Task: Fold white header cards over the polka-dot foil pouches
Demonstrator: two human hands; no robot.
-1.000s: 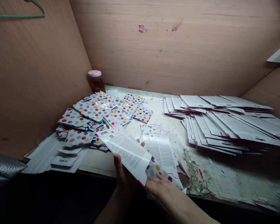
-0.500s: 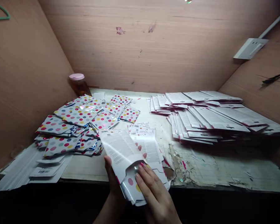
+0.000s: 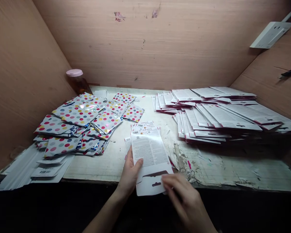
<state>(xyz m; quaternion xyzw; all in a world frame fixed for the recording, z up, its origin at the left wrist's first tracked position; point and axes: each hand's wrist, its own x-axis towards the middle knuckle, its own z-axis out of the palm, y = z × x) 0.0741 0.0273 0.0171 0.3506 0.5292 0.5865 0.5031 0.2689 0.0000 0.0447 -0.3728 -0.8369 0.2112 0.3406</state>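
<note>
Worn tabletop (image 3: 97, 170), curled hands (image 3: 130, 172), white packet (image 3: 149, 149) gripped

The flat white cardboard sleeve (image 3: 150, 152) bears fine grey print. Glossy white packets (image 3: 78, 114) carry red, yellow, pink, blue and grey polka dots. Stacked white cardboard sleeves (image 3: 223, 116) show magenta edges. The cylindrical brown jar (image 3: 80, 86) has a pink lid (image 3: 74, 73); the wooden wall (image 3: 126, 55) is tan, the tabletop (image 3: 94, 170) greenish white.
</note>
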